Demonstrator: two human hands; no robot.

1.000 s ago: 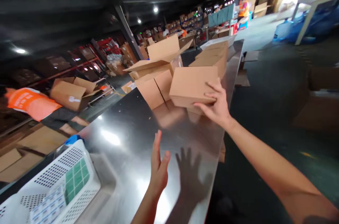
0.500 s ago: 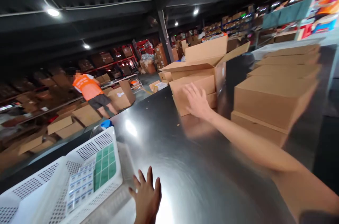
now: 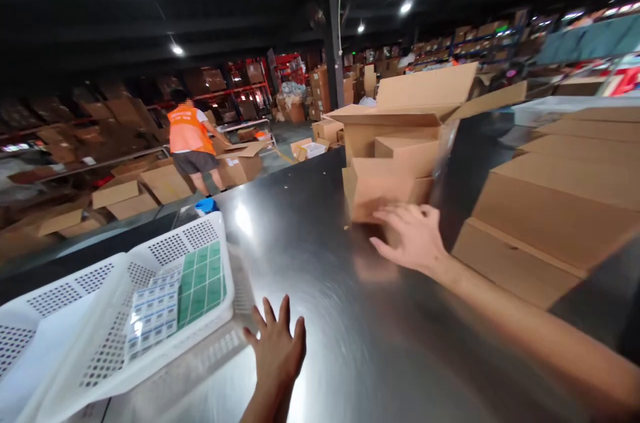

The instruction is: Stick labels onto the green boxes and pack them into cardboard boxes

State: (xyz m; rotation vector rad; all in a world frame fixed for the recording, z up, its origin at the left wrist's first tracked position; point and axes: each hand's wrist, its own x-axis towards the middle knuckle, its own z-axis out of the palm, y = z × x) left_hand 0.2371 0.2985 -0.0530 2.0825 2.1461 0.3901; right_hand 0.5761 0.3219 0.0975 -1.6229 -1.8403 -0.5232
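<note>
My left hand (image 3: 277,346), fingers spread, is at the metal table (image 3: 320,316) beside a white perforated plastic basket (image 3: 227,276) and holds nothing. In that basket lie a block of green packs (image 3: 200,284) and a block of white packs with blue marks (image 3: 154,313). My right hand (image 3: 413,236) has its fingers stretched out, slightly blurred, at the lower front of a small cardboard box (image 3: 380,183); whether the fingertips touch it I cannot tell. Behind this box stands a large open carton (image 3: 425,93) with its flaps up and another cardboard box (image 3: 413,146) inside.
Several brown cardboard boxes (image 3: 565,206) stand in a row on the right. A second white basket (image 3: 65,300) sits at the far left, and a blue round object (image 3: 206,206) lies beyond the baskets. A person in an orange vest (image 3: 193,136) bends over cartons behind the table.
My right hand has come down and back from the front of the small box. My left hand stays spread in nearly the same place. The camera view has turned slightly.
</note>
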